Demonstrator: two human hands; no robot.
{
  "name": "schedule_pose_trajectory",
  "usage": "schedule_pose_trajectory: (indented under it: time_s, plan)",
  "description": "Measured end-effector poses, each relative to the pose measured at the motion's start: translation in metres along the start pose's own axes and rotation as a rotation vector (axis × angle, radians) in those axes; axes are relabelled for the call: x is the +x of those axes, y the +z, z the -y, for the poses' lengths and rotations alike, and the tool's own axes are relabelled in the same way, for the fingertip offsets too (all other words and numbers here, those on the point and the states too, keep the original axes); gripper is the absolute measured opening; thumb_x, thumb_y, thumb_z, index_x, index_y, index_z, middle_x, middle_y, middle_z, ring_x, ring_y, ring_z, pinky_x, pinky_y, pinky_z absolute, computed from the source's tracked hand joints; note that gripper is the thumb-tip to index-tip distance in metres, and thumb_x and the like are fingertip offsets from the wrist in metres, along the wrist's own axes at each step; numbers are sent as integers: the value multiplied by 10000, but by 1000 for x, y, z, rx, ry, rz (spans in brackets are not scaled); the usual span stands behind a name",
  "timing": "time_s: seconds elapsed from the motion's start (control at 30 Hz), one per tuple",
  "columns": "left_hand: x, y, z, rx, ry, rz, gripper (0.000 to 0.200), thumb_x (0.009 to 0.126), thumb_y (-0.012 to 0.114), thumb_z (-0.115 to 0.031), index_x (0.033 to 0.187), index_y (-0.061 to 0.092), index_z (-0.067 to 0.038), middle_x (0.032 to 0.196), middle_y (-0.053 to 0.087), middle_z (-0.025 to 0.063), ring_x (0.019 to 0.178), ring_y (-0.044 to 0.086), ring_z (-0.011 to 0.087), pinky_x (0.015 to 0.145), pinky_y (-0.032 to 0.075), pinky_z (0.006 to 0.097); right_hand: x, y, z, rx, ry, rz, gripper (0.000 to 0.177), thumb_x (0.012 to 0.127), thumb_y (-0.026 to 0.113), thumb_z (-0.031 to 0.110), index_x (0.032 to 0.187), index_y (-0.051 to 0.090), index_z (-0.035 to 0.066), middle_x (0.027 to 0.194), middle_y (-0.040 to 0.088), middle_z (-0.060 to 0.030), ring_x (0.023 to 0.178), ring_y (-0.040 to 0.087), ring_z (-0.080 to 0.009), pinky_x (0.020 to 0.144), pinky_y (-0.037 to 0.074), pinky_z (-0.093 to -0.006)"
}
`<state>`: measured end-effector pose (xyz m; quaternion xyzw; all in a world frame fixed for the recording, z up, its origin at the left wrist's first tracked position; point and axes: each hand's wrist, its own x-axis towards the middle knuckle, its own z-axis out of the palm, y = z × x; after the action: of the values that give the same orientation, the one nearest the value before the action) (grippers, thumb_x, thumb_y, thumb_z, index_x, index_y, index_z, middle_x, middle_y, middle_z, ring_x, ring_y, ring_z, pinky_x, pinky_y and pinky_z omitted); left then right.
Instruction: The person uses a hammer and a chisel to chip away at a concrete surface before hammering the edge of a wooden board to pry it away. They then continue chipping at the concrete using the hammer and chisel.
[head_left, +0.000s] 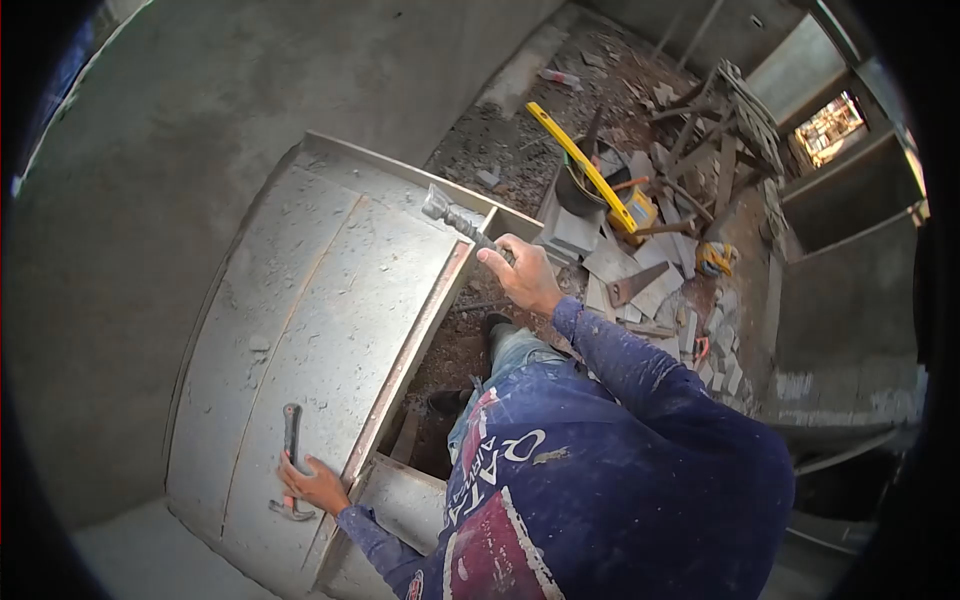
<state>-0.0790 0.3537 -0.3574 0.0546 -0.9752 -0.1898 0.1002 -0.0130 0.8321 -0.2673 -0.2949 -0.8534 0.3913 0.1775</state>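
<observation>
My left hand (315,485) is closed round a claw hammer (291,432) near its head, low on a grey, dusty slab (330,330). The hammer's dark handle points up the frame. At the slab's upper right edge, my right hand (522,275) grips the end of a dark, ribbed tool (462,219). That tool's grey, crusted head extends over the slab, away from my fingers. Small crumbs and flat flakes are scattered on the slab, and a thin brownish line crosses it lengthwise.
Below the slab are framed openings (514,220). To the right lie a bucket (578,190), a yellow level (582,165), a handsaw (637,284), broken tile pieces (612,260) and a wooden trestle (728,150). A plastered wall (270,70) stands behind the slab.
</observation>
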Motion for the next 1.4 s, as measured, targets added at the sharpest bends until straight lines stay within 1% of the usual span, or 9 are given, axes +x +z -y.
schedule_pose_trajectory:
  time_s: [0.23, 0.27, 0.3, 0.4, 0.77, 1.03, 1.2, 1.3, 1.4]
  plan:
    - [2, 6, -37, -97, -16, -156, 236, 890, 685, -134, 1085, 675, -2, 1085, 679, 171, 1021, 636, 331, 951, 461, 465, 21, -56, -117, 625, 507, -309, 307, 940, 635, 273, 1053, 592, -9, 726, 592, -54, 593, 557, -153, 544, 461, -321]
    - [1, 10, -58, -150, 170, -354, 153, 891, 709, -145, 913, 684, 4, 807, 661, 114, 706, 618, 243, 669, 496, 392, 24, -58, -142, 643, 583, -373, 273, 937, 633, 247, 1025, 586, -7, 709, 568, -37, 566, 536, -140, 511, 452, -311]
    - [-3, 8, -85, -148, 178, -358, 153, 891, 709, -145, 913, 684, 4, 807, 661, 114, 706, 618, 243, 669, 496, 392, 28, -62, -167, 661, 658, -433, 239, 934, 632, 220, 997, 580, -5, 691, 543, -20, 540, 515, -126, 478, 442, -301]
    - [-23, 9, -159, -309, 79, -213, 276, 909, 702, -176, 724, 576, -14, 552, 411, 9, 510, 315, 116, 472, 235, 350, 26, -75, -233, 623, 802, -449, 242, 914, 647, 205, 950, 585, -26, 703, 571, -45, 521, 538, -153, 465, 455, -321]
    - [-169, 96, -264, -106, 188, 541, 207, 795, 709, -128, 706, 558, -20, 553, 528, 82, 492, 493, 183, 510, 403, 355, 129, -179, -439, -218, 711, -344, 391, 831, 668, 276, 1040, 662, -55, 997, 681, -301, 976, 668, -439, 849, 513, -497]
    - [-209, 67, -183, -395, -539, 855, 63, 871, 634, -55, 879, 574, -36, 692, 626, 53, 553, 619, 149, 494, 508, 283, 240, -189, -598, -720, 481, 530, 361, 878, 607, 305, 1056, 713, 10, 1021, 708, -247, 983, 695, -380, 835, 561, -457]
    - [-226, 42, -199, -307, -617, 871, 55, 892, 624, -28, 905, 571, -21, 750, 641, 64, 605, 630, 140, 518, 528, 277, 280, -194, -518, -717, 714, 46, 313, 925, 530, 228, 1031, 734, 15, 1074, 719, -174, 965, 700, -375, 849, 553, -434]
    - [-228, 46, -208, -274, -685, 891, 64, 893, 630, -2, 931, 579, -13, 790, 654, 65, 657, 636, 134, 542, 532, 273, 322, -170, -580, -725, 539, 299, 425, 930, 523, 352, 1092, 690, -4, 1140, 689, -224, 1055, 658, -415, 887, 538, -486]
    - [-220, 60, -232, -232, -651, 914, 101, 883, 632, 36, 967, 591, -1, 880, 667, 62, 772, 643, 127, 682, 533, 267, 341, -128, -634, -105, 921, -23, 465, 944, 515, 385, 1146, 671, -5, 1151, 686, -200, 1024, 673, -362, 810, 559, -477]
